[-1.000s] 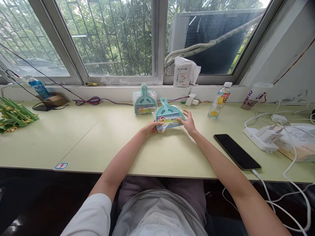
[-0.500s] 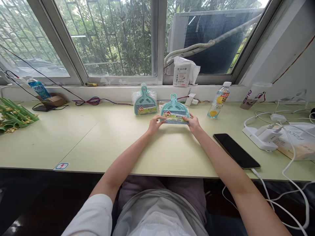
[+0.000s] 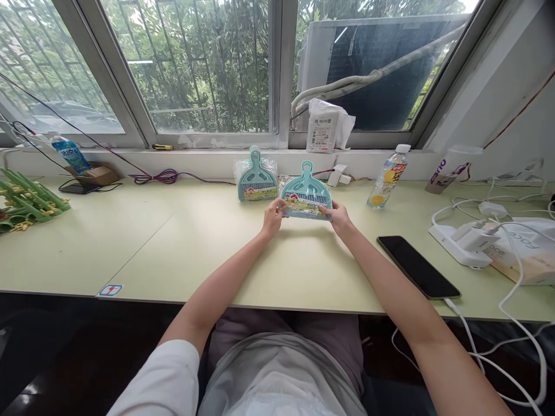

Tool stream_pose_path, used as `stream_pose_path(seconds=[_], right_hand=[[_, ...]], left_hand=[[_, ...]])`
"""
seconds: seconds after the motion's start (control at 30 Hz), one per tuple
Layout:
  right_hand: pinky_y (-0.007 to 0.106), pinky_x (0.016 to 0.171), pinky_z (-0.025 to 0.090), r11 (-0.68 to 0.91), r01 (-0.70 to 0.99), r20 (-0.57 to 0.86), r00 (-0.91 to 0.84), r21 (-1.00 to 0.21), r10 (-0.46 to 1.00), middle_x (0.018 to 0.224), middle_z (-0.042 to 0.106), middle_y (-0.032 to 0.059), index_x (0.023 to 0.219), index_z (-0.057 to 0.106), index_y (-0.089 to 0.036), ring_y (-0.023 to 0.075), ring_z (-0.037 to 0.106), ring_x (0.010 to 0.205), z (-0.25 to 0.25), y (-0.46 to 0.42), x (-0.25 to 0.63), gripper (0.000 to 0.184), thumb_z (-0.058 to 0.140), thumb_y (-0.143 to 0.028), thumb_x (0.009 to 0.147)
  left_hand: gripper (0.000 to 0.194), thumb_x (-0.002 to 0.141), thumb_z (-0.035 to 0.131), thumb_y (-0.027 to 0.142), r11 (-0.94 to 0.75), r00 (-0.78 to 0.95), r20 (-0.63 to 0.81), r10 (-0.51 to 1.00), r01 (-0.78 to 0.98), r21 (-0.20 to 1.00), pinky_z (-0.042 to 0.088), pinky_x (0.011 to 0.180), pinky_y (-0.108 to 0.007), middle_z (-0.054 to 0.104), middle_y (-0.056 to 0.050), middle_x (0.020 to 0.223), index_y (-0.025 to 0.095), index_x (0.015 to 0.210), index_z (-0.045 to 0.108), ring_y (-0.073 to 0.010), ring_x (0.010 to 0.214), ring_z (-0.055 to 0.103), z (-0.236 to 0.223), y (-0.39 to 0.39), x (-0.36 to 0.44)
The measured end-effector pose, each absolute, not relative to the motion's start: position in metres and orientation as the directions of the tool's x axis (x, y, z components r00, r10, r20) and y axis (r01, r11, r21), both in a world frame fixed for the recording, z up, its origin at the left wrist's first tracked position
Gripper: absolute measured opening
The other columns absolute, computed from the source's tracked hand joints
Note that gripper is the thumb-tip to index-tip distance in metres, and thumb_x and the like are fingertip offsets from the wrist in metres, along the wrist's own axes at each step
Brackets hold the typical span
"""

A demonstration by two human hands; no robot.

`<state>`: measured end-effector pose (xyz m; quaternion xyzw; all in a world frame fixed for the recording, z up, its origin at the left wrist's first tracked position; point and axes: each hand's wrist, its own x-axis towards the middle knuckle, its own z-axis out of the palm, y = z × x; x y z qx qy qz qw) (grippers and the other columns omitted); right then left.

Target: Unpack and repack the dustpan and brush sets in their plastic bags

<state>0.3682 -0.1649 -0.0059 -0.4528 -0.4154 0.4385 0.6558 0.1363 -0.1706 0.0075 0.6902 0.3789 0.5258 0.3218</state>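
A teal mini dustpan-and-brush set in clear wrap (image 3: 306, 193) stands upright on the pale green table (image 3: 182, 248), handle up. My left hand (image 3: 274, 216) grips its lower left corner and my right hand (image 3: 339, 218) grips its lower right corner, fingers closed on the wrap. A second wrapped teal dustpan set (image 3: 256, 182) leans against the window ledge just to the left, apart from my hands.
A drink bottle (image 3: 385, 179) stands right of the sets. A black phone (image 3: 418, 266) on a cable, a white power strip (image 3: 459, 245) with chargers and a white bag (image 3: 520, 248) lie at right. Green clips (image 3: 23, 202), a blue bottle (image 3: 68, 155) and wires sit at left.
The dustpan set in my hands went from tilted and near me to upright and farther back, beside the other set. Both hands moved forward with it.
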Motion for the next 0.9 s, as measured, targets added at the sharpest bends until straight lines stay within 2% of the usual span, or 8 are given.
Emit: stream_pose_path(seconds=[0.1,0.17,0.23,0.4,0.57,0.7,0.8,0.9], right_hand=[[0.043,0.091,0.052,0.26,-0.152,0.223,0.227,-0.953,0.948,0.105,0.071,0.0083,0.096,0.067,-0.018,0.0277,0.064,0.101,-0.005,-0.167,0.369,0.061,0.09,-0.04,0.044],[0.044,0.093,0.05,0.276,-0.126,0.247,0.204,-0.953,0.947,0.107,0.07,0.0079,0.098,0.067,-0.019,0.0277,0.063,0.103,-0.005,-0.168,0.37,0.062,0.089,-0.041,0.045],[0.045,0.095,0.049,0.276,-0.098,0.256,0.18,-0.956,0.95,0.107,0.07,0.0076,0.099,0.066,-0.019,0.0281,0.062,0.104,-0.006,-0.169,0.37,0.062,0.088,-0.042,0.045],[0.048,0.095,0.048,0.239,-0.053,0.236,0.068,-0.969,0.969,0.113,0.068,0.0086,0.109,0.062,-0.021,0.0298,0.061,0.108,0.0,-0.175,0.365,0.066,0.083,-0.05,0.053],[0.046,0.097,0.048,0.24,0.097,0.242,0.003,-0.966,0.97,0.122,0.063,0.0104,0.122,0.053,-0.022,0.0282,0.059,0.111,0.006,-0.183,0.357,0.076,0.083,-0.047,0.057],[0.047,0.094,0.049,0.255,0.162,0.275,0.119,-0.953,0.954,0.111,0.066,0.0103,0.112,0.056,-0.019,0.0282,0.061,0.103,0.001,-0.18,0.355,0.075,0.088,-0.04,0.048],[0.045,0.092,0.05,0.264,0.114,0.278,0.138,-0.958,0.95,0.107,0.067,0.0084,0.109,0.056,-0.02,0.026,0.062,0.099,-0.003,-0.178,0.353,0.069,0.087,-0.038,0.049],[0.042,0.093,0.05,0.288,0.08,0.296,0.136,-0.954,0.945,0.107,0.067,0.0065,0.109,0.056,-0.021,0.024,0.062,0.099,-0.003,-0.177,0.353,0.065,0.085,-0.037,0.053]], left_hand=[[0.04,0.088,0.055,0.028,-0.417,0.137,0.409,0.902,0.036,0.908,0.058,0.064,-0.026,0.056,-0.001,0.093,0.029,0.127,0.045,-0.007,0.064,0.055,0.006,-0.172,0.136],[0.06,0.084,0.062,0.028,-0.334,0.144,0.332,0.932,-0.01,0.942,0.059,0.064,-0.029,0.058,-0.001,0.095,0.03,0.137,0.034,-0.0086,0.068,0.058,0.006,-0.169,0.133],[0.061,0.08,0.067,0.029,-0.218,0.211,0.217,0.953,-0.015,0.976,0.06,0.062,-0.033,0.06,-0.005,0.098,0.025,0.134,0.039,-0.012,0.071,0.06,0.006,-0.163,0.129],[0.034,0.078,0.069,0.031,-0.087,0.288,0.077,0.955,0.022,0.996,0.06,0.059,-0.033,0.063,-0.009,0.098,0.015,0.106,0.057,-0.0148,0.069,0.062,0.004,-0.154,0.125],[0.036,0.084,0.061,0.031,-0.039,0.281,0.034,0.959,0.01,0.999,0.059,0.057,-0.03,0.065,-0.005,0.092,0.02,0.117,0.05,-0.0122,0.059,0.062,0.005,-0.156,0.127],[0.044,0.083,0.063,0.035,-0.072,0.315,0.075,0.946,-0.022,0.997,0.061,0.064,-0.038,0.064,-0.01,0.11,0.02,0.122,0.049,-0.0199,0.078,0.066,0.004,-0.16,0.128],[0.056,0.078,0.071,0.039,-0.15,0.343,0.154,0.927,-0.036,0.988,0.061,0.069,-0.039,0.058,-0.013,0.126,0.02,0.125,0.046,-0.0258,0.099,0.063,0.003,-0.162,0.128],[0.065,0.073,0.076,0.037,-0.185,0.318,0.18,0.931,-0.015,0.983,0.061,0.068,-0.038,0.055,-0.016,0.129,0.018,0.126,0.043,-0.0275,0.105,0.06,0.002,-0.163,0.128]])
